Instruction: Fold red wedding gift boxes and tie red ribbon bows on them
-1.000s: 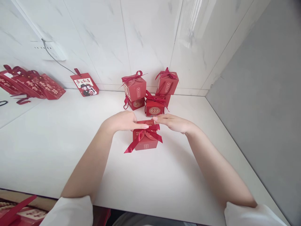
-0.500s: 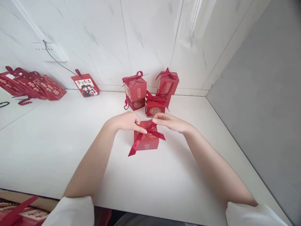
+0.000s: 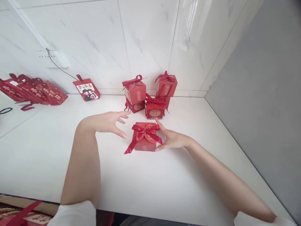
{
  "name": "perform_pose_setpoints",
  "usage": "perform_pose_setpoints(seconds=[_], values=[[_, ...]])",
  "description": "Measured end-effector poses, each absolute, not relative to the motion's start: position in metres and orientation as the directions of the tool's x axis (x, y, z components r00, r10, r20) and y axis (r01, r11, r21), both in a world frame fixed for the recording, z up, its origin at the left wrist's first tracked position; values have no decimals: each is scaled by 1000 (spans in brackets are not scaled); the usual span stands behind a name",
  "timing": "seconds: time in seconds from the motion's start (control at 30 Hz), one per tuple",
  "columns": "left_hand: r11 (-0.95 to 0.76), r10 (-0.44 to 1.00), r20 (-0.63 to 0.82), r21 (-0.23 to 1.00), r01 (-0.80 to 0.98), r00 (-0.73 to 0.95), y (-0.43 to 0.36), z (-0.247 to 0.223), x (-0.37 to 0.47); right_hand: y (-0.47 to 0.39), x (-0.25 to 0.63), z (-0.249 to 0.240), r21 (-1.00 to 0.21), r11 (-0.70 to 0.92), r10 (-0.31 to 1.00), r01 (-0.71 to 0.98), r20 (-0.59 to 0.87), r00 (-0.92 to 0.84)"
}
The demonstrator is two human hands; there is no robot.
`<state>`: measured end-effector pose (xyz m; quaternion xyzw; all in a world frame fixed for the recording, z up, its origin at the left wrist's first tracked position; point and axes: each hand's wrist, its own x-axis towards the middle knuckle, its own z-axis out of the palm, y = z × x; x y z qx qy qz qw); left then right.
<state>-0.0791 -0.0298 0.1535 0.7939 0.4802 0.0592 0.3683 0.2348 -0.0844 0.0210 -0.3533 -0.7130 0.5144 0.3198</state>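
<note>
A red gift box (image 3: 145, 147) sits on the white table in front of me, a dark red satin ribbon (image 3: 135, 141) tied in a bow across its petal-folded top. One long ribbon tail hangs over the front left, and another falls to the right. To the left of the box, my left hand (image 3: 107, 122) hovers apart from it, empty, with thumb and fingers spread. My right hand (image 3: 172, 138) is at the box's right side, thumb by the front corner and a finger by the back corner, spread wide. Whether those fingertips press on the box is hard to make out.
Behind stand stacked gift boxes with bows (image 3: 135, 93) and a smaller red box (image 3: 155, 111). A red card box with a cartoon couple (image 3: 88, 91) leans at the tiled wall, beside a cable. Several red packages (image 3: 55, 93) lie far left. A grey wall (image 3: 263, 81) bounds the right.
Both hands have let go of the ribbon bow. My left hand has moved left and opened; my right hand has come down to the box's right side. The ribbon loops now lie spread out.
</note>
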Motion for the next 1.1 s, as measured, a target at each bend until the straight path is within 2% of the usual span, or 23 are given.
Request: perform_pose_setpoints(seconds=[0.07,0.2,0.3,0.4,0.5,0.6,0.67,0.77,0.87,1.1], values=[[-202,819,-282,674,711,500,-27,147,-78,-99,227,15,-956,224,812,188,76,-578],[-98,805,-321,757,646,499,-25,143,-66,-115,211,3,-946,318,832,59,248,-495],[-161,747,-237,842,515,621,-20,142,-62,-113,204,-2,-944,330,861,-19,309,-404],[-165,675,-176,910,379,716,-10,128,-60,-104,204,-4,-966,235,905,-107,257,-338],[-131,649,-83,967,219,756,-2,96,-49,-94,206,-5,-961,192,934,-201,242,-264],[-98,641,24,994,52,767,-5,55,-23,-87,210,-6,-959,185,963,-214,220,-156],[-77,682,114,993,-85,722,-13,32,-1,-84,212,-7,-961,171,976,-217,196,-96],[-107,837,225,962,-253,499,-27,12,26,-82,213,-9,-956,153,985,-252,169,-42],[-204,888,276,953,-223,368,-36,6,38,-81,212,-10,-947,169,983,-273,182,-23],[-229,868,246,969,-91,431,-30,6,29,-77,214,-16,-968,182,978,-172,196,-69]])
